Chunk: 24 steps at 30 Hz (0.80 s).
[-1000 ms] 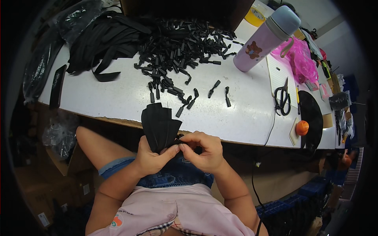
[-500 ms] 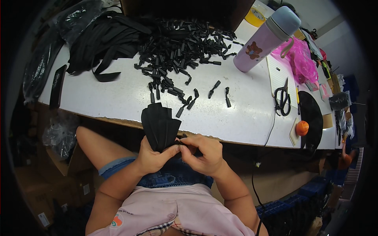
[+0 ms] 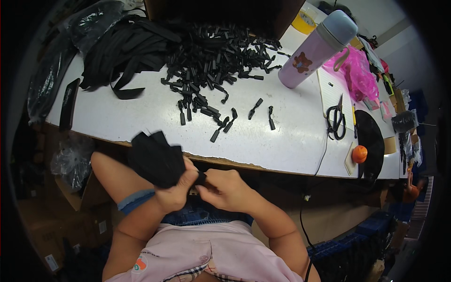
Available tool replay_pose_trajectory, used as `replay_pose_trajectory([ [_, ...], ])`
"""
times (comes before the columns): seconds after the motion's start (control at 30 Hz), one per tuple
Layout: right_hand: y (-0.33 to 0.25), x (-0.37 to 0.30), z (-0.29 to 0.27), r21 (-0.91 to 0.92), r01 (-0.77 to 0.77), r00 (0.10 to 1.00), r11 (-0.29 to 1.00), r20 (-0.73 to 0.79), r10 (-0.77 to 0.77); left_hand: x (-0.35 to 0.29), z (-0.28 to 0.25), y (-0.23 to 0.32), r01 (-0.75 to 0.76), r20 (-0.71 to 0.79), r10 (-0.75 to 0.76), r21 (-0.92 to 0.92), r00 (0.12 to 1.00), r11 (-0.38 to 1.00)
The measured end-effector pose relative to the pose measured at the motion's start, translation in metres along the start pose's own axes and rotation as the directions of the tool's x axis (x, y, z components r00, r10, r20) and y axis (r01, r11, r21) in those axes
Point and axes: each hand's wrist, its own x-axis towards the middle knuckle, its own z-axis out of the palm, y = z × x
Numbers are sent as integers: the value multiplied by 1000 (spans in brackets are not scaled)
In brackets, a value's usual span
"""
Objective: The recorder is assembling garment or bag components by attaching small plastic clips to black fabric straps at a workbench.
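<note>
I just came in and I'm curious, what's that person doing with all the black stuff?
A person sits at a white table. The left hand grips a bunch of black straps, and the right hand pinches a small black piece at the end of the bunch. A big pile of black plastic clips lies on the table, beside a pink bottle and scissors.

Bright even light on white table (image 3: 141, 117); dark fisheye rim; motion blur on black bundle (image 3: 157, 157)
</note>
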Motion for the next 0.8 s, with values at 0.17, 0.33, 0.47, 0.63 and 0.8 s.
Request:
replay_pose_trajectory([
  [0.17, 9, 7, 5, -192, -2, 996, 981, -88, -15, -1, -24, -13, 244, 23, -251, -335, 968, 910],
  [0.33, -3, 62, -13, -443, 106, 950, 890, -218, -222, 0, -23, -18, 292, 13, -304, -317, 953, 902],
  [0.47, 28, 114, -15, -744, 113, 953, 658, -107, -285, 2, -20, -14, 501, 301, -405, -410, 863, 762],
  [0.63, 34, 100, -27, -782, 91, 987, 617, -13, -162, 4, -17, -12, 548, 405, -397, -391, 824, 740],
  [0.8, 19, 65, -40, -835, 67, 979, 546, -50, -197, -1, -16, -20, 545, 386, -411, -356, 826, 759],
])
